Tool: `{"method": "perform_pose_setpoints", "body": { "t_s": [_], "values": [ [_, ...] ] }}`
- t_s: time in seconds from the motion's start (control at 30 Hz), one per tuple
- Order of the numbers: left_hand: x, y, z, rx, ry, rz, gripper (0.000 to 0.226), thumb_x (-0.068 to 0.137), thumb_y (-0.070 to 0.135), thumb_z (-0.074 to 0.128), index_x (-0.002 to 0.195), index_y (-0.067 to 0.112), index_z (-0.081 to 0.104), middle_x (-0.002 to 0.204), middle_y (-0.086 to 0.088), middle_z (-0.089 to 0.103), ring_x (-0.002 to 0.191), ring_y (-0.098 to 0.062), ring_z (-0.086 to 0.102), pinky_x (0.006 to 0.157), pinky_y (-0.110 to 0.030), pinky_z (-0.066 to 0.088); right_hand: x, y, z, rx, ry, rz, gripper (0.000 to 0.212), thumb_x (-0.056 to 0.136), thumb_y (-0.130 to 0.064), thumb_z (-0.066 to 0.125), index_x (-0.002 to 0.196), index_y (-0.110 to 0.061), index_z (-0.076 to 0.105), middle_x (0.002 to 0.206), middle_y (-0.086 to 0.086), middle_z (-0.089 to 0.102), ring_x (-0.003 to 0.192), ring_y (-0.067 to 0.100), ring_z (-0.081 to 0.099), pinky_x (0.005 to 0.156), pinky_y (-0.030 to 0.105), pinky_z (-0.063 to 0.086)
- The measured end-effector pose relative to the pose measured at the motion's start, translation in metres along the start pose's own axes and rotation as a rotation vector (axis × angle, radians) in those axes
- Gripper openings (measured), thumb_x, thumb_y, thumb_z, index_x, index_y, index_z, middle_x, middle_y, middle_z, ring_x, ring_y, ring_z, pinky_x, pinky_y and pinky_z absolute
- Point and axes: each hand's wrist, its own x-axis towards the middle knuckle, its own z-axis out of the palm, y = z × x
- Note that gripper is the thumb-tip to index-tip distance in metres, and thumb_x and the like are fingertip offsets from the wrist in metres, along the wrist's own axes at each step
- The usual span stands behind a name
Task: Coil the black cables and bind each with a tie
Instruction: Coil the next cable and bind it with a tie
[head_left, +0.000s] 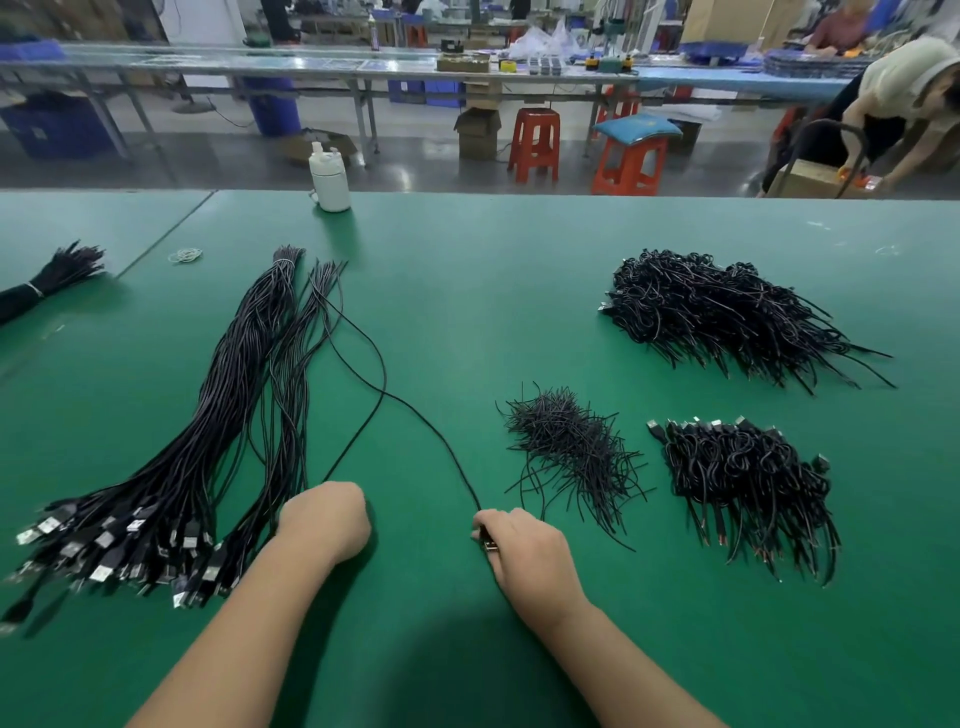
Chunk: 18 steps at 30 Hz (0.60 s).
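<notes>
The straight cable bundle (208, 431) lies on the green surface (467, 270), left of the left hand (324, 522), plugs toward the person, probably as the supply of uncoiled stock. The left hand is curled at the bundle's near edge; whether it grips a cable cannot be told, since its fingers are hidden. One loose cable (374, 384) runs from the bundle's far end to the right hand (519, 551), which pinches its plug end, apparently to start a coil. Right of that hand lie the ties (571, 452), within reach, then the coiled cables (748, 488). Individual bindings there are hard to make out.
</notes>
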Motion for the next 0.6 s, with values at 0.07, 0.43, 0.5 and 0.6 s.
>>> {"method": "perform_pose_setpoints", "body": {
  "t_s": [0.07, 0.43, 0.5, 0.6],
  "values": [
    [-0.002, 0.006, 0.002, -0.112, 0.111, 0.214, 0.020, 0.099, 0.034, 0.043, 0.109, 0.020, 0.053, 0.107, 0.001, 0.062, 0.093, -0.020, 0.062, 0.080, -0.036, 0.052, 0.003, -0.002, -0.004, 0.175, -0.037, 0.214, 0.008, 0.089, -0.025, 0.070, 0.096, -0.027, 0.069, 0.081, -0.011, 0.069, 0.076, 0.007, 0.062, 0.069, 0.023, 0.050],
    [-0.030, 0.072, -0.009, -0.737, 0.341, 0.679, 0.032, 0.099, 0.031, 0.053, 0.130, 0.025, 0.057, 0.131, 0.010, 0.061, 0.121, -0.006, 0.054, 0.105, -0.026, 0.041, 0.039, -0.030, -0.056, 0.803, 0.101, 0.439, 0.029, 0.097, -0.035, 0.054, 0.095, -0.016, 0.076, 0.101, 0.002, 0.054, 0.091, 0.003, 0.055, 0.080, 0.014, 0.040],
    [-0.037, 0.077, -0.013, -0.875, 0.262, 0.615, 0.018, 0.100, 0.038, 0.051, 0.109, 0.030, 0.064, 0.105, 0.015, 0.070, 0.096, -0.002, 0.063, 0.088, -0.025, 0.050, 0.041, -0.031, -0.064, 0.770, 0.141, 0.392, 0.041, 0.097, -0.042, 0.043, 0.102, -0.016, 0.075, 0.107, 0.001, 0.049, 0.096, -0.005, 0.052, 0.085, 0.011, 0.039],
    [-0.045, 0.083, -0.015, -0.873, 0.185, 0.638, 0.033, 0.100, 0.042, 0.045, 0.078, 0.022, 0.058, 0.071, 0.010, 0.065, 0.061, -0.007, 0.053, 0.064, -0.030, 0.045, 0.043, -0.027, -0.071, 0.804, 0.128, 0.333, 0.034, 0.102, -0.032, 0.037, 0.119, -0.024, 0.066, 0.113, 0.004, 0.043, 0.089, -0.017, 0.049, 0.077, 0.000, 0.039]
  ]
}}
